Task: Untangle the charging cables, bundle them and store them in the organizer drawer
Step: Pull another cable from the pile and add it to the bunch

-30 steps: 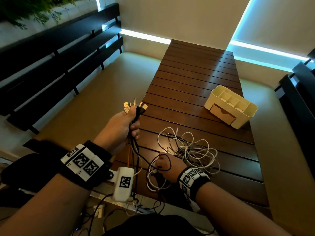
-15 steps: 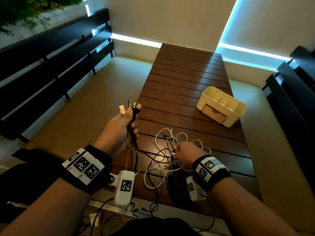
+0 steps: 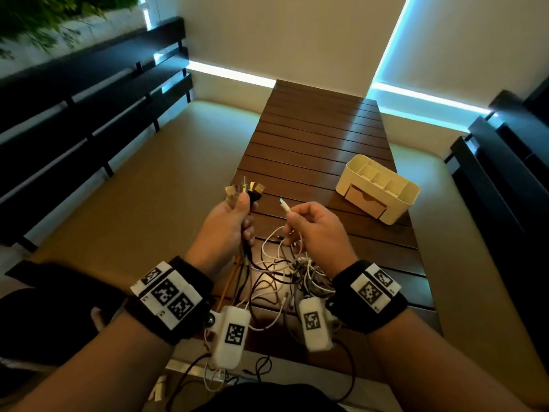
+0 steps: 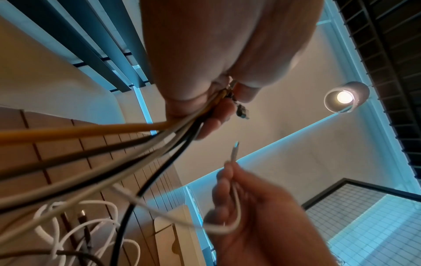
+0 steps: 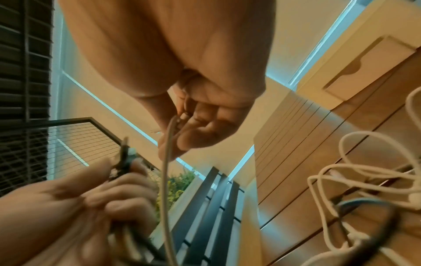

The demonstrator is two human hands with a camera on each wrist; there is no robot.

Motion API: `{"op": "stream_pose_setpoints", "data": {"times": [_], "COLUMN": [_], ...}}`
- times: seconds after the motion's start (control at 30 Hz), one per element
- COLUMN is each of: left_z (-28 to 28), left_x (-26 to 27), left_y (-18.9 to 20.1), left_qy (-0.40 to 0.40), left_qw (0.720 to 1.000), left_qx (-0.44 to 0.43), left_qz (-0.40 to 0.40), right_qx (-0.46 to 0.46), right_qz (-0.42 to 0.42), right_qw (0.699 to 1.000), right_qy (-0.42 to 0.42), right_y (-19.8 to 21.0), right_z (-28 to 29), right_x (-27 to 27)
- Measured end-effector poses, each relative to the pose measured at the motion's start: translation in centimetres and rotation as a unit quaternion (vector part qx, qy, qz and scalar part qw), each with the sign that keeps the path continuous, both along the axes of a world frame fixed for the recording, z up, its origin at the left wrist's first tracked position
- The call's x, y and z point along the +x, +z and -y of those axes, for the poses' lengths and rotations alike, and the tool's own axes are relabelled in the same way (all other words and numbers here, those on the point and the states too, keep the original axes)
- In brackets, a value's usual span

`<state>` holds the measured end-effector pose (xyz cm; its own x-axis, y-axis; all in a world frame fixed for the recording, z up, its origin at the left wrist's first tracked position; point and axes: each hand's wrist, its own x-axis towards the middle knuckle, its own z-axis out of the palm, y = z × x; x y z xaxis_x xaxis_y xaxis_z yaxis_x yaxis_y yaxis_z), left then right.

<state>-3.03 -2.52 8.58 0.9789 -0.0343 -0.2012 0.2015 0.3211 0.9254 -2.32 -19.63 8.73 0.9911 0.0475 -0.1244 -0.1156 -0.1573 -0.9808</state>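
Left hand raised over near worktop edge, gripping plug ends upward. Right hand just right of it, pinching one cable end. Cable tangle on worktop below both hands. Organizer farther back, right side, drawer facing near.

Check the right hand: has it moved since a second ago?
Yes. The right hand has risen off the cable tangle on the slatted table, now pinching a white cable end beside the left hand.
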Motion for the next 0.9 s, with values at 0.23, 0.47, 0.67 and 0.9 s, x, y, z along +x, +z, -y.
{"op": "stream_pose_setpoints", "data": {"times": [0.23,0.47,0.67,0.9], "left_z": [0.9,1.0,0.9,1.4], "left_x": [-0.6,-0.8,-0.8,-1.3], "left_y": [-0.6,-0.7,-0.2,1.2], "left_qy": [-0.055,-0.047,-0.045,-0.076], "left_qw": [0.99,0.989,0.989,0.981], "left_qx": [0.092,0.098,0.107,0.113], "left_qz": [0.089,0.096,0.089,0.137], "right_qx": [0.019,0.007,0.036,0.197], "right_qz": [0.027,0.045,0.022,-0.021], "right_qw": [0.998,0.996,0.998,0.97], "right_qy": [0.06,0.073,0.055,0.139], "right_y": [1.0,1.0,0.4,-0.5], "right_z": [-2.4,-2.5,-2.1,-1.2], "right_x": [-0.7,-1.0,-1.1,-0.9]}}
